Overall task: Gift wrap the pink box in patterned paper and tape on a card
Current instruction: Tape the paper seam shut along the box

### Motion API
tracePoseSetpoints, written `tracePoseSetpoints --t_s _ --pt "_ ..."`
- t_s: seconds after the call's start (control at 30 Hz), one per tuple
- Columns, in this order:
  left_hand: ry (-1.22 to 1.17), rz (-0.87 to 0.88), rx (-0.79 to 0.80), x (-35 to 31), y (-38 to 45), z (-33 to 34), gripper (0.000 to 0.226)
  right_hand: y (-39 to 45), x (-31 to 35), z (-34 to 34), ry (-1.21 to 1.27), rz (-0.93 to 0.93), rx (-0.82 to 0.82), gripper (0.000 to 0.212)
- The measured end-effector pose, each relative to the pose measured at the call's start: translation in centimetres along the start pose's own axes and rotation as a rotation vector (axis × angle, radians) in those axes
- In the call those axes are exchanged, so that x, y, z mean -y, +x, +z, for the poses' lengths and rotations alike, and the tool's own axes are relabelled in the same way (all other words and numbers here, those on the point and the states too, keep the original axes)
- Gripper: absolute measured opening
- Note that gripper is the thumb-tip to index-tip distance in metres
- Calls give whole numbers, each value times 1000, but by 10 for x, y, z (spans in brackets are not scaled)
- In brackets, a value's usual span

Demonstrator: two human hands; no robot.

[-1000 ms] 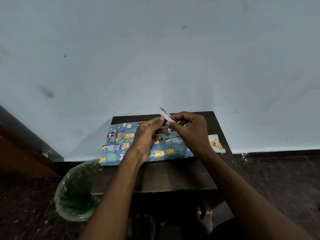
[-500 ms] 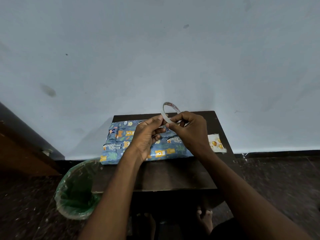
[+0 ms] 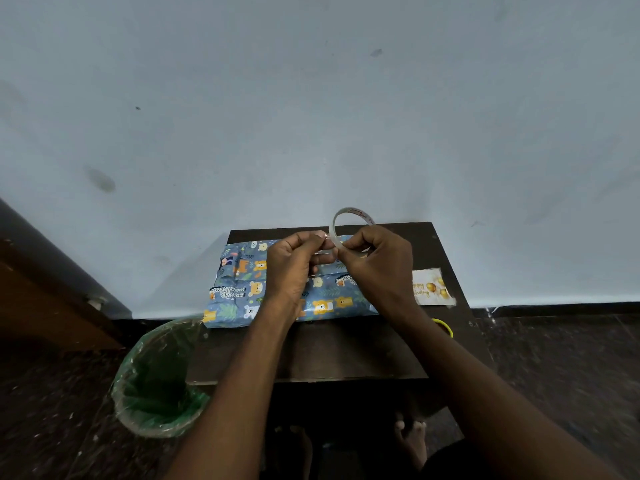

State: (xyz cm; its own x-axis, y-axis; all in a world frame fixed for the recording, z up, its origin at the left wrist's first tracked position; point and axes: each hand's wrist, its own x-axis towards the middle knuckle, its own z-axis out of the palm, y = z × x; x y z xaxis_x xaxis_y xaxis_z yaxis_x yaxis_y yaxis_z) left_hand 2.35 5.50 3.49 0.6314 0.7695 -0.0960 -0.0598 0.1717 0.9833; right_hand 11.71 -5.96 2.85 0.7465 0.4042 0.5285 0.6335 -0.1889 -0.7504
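Both hands meet over the far edge of the wrapped box [image 3: 287, 289], which lies on the dark surface [image 3: 332, 351] with its long axis running nine to three o'clock and its patterned paper already closed around it. The right hand [image 3: 375, 261] holds the thin roll of tape [image 3: 349, 220] upright, fingers curled round its lower arc, the ring standing clear above the knuckles at twelve o'clock. The left hand [image 3: 294, 265] is closed in a pinch at the roll's nine o'clock side, apparently on the loose tape end, though the strip itself is too fine to make out. The card [image 3: 433, 287] lies flat on the surface at three o'clock from the box, just beside its right end and directly under the right forearm, so the right hand is the nearer one to it. A green-lined bin [image 3: 156, 379] stands on the floor at seven o'clock. Judging by this, the wrapping is done and a strip is being drawn for the card, which is not yet on the box.
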Motion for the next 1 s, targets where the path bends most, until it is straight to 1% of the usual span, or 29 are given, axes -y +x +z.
tracePoseSetpoints --t_s 0.13,0.23,0.37,0.43,0.5,0.53,0.6,0.73,0.83,0.87,0.93,1.0 --pt "92 74 -24 1 -1 2 17 -3 4 3 -72 46 0 15" --pt "164 147 -36 4 -1 -1 15 -3 6 3 -92 98 84 20" --pt "326 314 -53 1 -2 -7 14 -1 8 1 -46 95 198 21" --pt "392 380 -58 -2 -2 -11 14 0 9 -1 -12 75 234 26" --pt "435 416 -49 -3 -1 -14 9 1 10 -2 56 64 289 38" --pt "448 424 -40 -3 0 -16 7 0 11 -3 85 59 305 40" --pt "476 434 -20 -3 1 -19 6 -1 13 -3 134 66 320 37" --pt "591 472 -20 -3 0 -19 8 -2 16 -4 258 149 397 16" --pt "622 487 3 0 1 -19 10 1 19 -6 341 250 433 5" --pt "638 503 21 1 1 -19 10 3 20 -6 367 290 432 5" --pt "684 549 51 3 0 -19 5 4 21 -7 404 367 423 15" --pt "724 596 74 4 -2 -18 7 5 21 -8 461 454 429 25"
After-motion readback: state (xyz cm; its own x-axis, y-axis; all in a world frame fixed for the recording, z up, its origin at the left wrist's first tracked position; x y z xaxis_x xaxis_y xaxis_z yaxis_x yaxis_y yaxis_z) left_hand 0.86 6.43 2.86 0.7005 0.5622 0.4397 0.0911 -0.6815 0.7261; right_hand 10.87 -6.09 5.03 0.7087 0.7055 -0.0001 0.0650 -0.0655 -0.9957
